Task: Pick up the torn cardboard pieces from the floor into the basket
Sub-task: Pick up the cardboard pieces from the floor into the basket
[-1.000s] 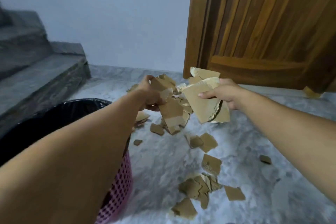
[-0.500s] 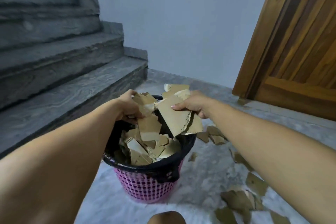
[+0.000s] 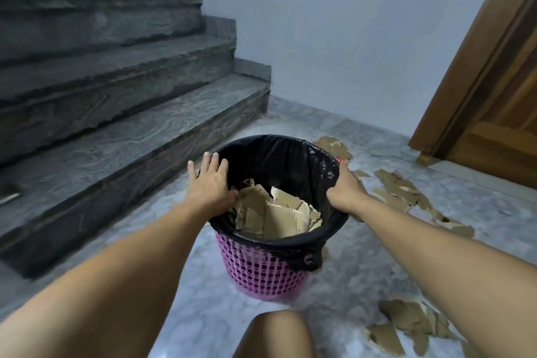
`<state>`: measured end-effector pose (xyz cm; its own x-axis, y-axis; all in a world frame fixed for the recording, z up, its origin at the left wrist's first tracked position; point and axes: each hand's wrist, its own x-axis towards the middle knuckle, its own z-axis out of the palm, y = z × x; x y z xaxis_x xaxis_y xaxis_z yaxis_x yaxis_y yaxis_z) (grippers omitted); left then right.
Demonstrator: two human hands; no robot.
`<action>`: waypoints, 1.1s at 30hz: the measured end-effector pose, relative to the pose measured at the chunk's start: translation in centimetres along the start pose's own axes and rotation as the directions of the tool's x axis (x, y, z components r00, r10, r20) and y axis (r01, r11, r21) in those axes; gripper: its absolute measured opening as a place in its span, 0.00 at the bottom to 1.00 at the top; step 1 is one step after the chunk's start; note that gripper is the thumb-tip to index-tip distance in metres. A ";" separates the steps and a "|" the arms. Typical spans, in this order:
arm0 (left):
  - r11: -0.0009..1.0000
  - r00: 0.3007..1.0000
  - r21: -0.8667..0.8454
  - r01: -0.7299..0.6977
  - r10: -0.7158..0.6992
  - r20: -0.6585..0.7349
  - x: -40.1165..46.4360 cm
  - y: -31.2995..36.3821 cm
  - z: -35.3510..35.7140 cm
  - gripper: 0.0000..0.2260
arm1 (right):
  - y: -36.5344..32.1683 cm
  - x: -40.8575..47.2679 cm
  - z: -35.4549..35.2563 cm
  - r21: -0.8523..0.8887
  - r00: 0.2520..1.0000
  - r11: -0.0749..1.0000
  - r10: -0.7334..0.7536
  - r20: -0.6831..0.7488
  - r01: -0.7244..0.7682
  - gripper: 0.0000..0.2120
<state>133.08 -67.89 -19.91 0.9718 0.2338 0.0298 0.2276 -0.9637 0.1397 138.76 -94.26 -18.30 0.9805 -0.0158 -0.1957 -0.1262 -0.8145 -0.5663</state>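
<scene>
Left hand (image 3: 209, 183) is empty, fingers spread over the near-left rim of the pink basket (image 3: 261, 267). Right hand (image 3: 345, 187) is empty on the right rim. Torn cardboard pieces (image 3: 398, 192) lie on the floor, right. Risk: a hand pressing the rim could tip the light basket.

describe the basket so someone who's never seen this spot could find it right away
At the foot of the grey stone stairs, on the marble floor, stands the basket. It is the only container there: pink plastic mesh lined with a black bag, torn cardboard inside, more pieces scattered to its right.
</scene>
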 end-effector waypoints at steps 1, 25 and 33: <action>0.999 0.999 -0.033 0.034 -0.034 -0.004 -0.1 -0.2 0.1 0.36 | 0.0 -0.1 0.2 0.001 1.000 1.000 -0.019 -0.015 0.019 0.39; 0.760 0.684 -0.404 0.509 -0.642 -0.347 -3.0 -11.2 -1.0 0.32 | -12.7 -1.9 10.2 -0.058 0.701 0.850 -0.390 0.597 0.523 0.62; 0.785 0.692 -0.345 0.514 -0.617 -0.375 -0.9 -11.4 -1.0 0.28 | -14.0 0.3 11.6 -0.016 0.742 0.876 -0.400 0.538 0.483 0.63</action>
<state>129.55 -57.01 -20.56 0.5089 0.8049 0.3052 0.6572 -0.5923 0.4661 139.05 -76.17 -19.68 0.6974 0.6257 -0.3495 0.3652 -0.7298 -0.5779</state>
